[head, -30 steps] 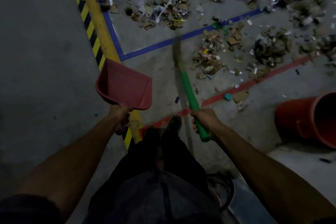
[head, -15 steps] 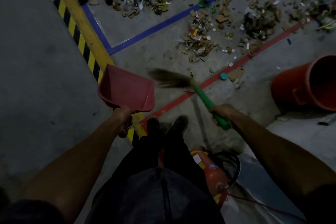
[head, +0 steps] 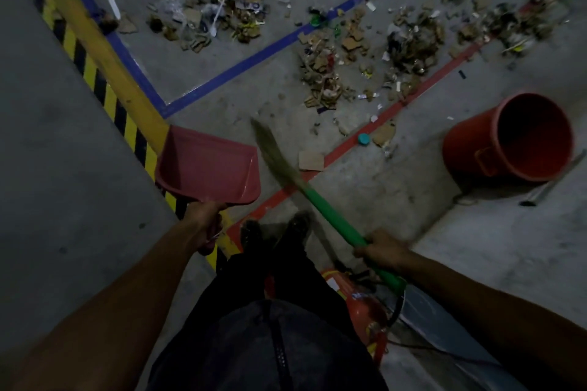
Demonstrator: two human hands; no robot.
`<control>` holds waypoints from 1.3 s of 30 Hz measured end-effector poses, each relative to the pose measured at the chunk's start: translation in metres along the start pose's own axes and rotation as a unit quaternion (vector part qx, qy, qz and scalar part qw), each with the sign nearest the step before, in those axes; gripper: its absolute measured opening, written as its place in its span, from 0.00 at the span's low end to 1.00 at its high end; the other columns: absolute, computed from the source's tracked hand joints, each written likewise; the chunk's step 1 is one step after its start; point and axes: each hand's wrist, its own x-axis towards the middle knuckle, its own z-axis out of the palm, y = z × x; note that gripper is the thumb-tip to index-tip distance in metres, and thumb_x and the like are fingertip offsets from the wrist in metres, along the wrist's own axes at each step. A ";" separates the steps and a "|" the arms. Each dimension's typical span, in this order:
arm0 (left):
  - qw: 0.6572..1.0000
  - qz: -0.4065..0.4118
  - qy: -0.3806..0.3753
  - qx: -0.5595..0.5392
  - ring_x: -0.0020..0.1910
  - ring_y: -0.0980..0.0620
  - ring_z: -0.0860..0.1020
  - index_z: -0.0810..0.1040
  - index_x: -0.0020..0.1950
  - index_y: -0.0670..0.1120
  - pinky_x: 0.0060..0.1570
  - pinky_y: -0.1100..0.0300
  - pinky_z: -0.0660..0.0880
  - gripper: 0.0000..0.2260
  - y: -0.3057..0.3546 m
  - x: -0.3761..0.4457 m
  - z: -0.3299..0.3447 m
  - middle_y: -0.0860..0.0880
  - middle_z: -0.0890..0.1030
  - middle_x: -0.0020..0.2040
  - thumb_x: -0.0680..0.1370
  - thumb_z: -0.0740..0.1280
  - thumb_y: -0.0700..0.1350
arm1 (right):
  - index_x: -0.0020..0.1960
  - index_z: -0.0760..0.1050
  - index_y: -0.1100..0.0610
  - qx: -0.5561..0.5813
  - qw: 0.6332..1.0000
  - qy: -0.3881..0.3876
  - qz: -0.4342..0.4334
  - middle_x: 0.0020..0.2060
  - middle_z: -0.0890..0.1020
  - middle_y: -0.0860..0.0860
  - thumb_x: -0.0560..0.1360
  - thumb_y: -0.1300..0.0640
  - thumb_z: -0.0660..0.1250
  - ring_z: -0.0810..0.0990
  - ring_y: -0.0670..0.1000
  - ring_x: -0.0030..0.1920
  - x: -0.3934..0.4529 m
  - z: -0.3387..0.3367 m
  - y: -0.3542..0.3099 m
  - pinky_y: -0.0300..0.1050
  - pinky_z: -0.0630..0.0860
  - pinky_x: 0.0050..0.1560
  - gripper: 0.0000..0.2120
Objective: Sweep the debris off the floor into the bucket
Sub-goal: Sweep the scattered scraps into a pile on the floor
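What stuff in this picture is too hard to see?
All in the head view:
- Broom bristles: motion-blurred.
- Dustpan handle: hidden inside the left hand.
- Bucket inside: too dark to tell whether it holds anything.
- Debris: pieces too small to name; the pile is cut off by the top edge.

Showing in view: one red plastic dustpan (head: pixel 209 168); one green-handled straw broom (head: pixel 305 194); one orange plastic bucket (head: pixel 511 140); one teal round cap (head: pixel 364 139); two hands; scattered cardboard debris (head: pixel 324 73), pieces too many for counting.
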 end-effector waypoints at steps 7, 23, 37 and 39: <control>0.999 0.018 0.010 0.027 0.18 0.53 0.59 0.65 0.35 0.45 0.24 0.63 0.58 0.14 0.013 -0.004 0.013 0.49 0.60 0.20 0.78 0.65 0.37 | 0.53 0.76 0.68 0.046 0.990 0.132 0.003 0.43 0.83 0.64 0.74 0.57 0.70 0.83 0.61 0.42 0.054 -0.060 -0.024 0.55 0.81 0.45 0.15; 1.000 0.010 0.022 0.017 0.16 0.55 0.60 0.68 0.39 0.43 0.21 0.65 0.58 0.09 0.068 -0.024 0.095 0.48 0.61 0.25 0.79 0.63 0.37 | 0.49 0.78 0.66 -0.084 0.996 -0.009 0.021 0.35 0.81 0.56 0.75 0.56 0.71 0.79 0.52 0.33 0.089 -0.156 0.042 0.40 0.74 0.32 0.12; 0.991 -0.027 0.104 -0.079 0.19 0.53 0.61 0.71 0.38 0.43 0.21 0.68 0.59 0.10 0.133 -0.039 0.285 0.48 0.63 0.23 0.79 0.64 0.38 | 0.44 0.77 0.61 0.125 0.981 0.065 -0.135 0.28 0.77 0.56 0.75 0.61 0.69 0.76 0.53 0.23 0.201 -0.354 -0.004 0.42 0.73 0.24 0.04; 0.991 -0.022 0.108 -0.076 0.19 0.52 0.60 0.69 0.35 0.44 0.23 0.66 0.58 0.12 0.142 -0.038 0.297 0.47 0.63 0.23 0.79 0.64 0.38 | 0.44 0.77 0.59 0.087 0.984 0.030 -0.150 0.28 0.78 0.55 0.75 0.61 0.68 0.76 0.54 0.26 0.185 -0.345 0.021 0.45 0.74 0.28 0.02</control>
